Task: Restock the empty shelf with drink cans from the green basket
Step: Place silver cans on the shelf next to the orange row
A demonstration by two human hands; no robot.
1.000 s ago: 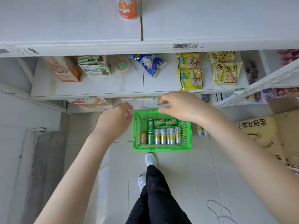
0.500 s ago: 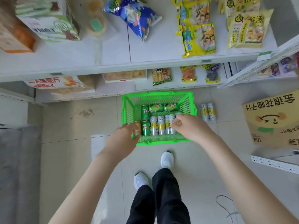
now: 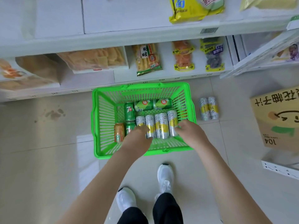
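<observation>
The pale tiled floor (image 3: pixel 48 159) filled most of the view, with white shelves (image 3: pixel 129 16) of snack packs at the far edge. A cardboard box (image 3: pixel 275 120) lay on the floor at the right. The green basket (image 3: pixel 105 120) stood on the floor just in front of the lowest shelf. Both arms reached down into it from the near side. The left hand (image 3: pixel 137 139) lay over the left end of a row of silver-and-yellow cans (image 3: pixel 161 125), its fingers bent down and hidden, so I could not tell whether they held one. The right hand (image 3: pixel 192 135) had bent fingers against the rightmost can of that row; a closed grip was not visible. Two 7-Up cans (image 3: pixel 129 111), an orange can (image 3: pixel 119 132) and two green cans (image 3: pixel 153 104) lay beside the row. Two more silver cans (image 3: pixel 208 108) lay on the floor just right of the basket.
</observation>
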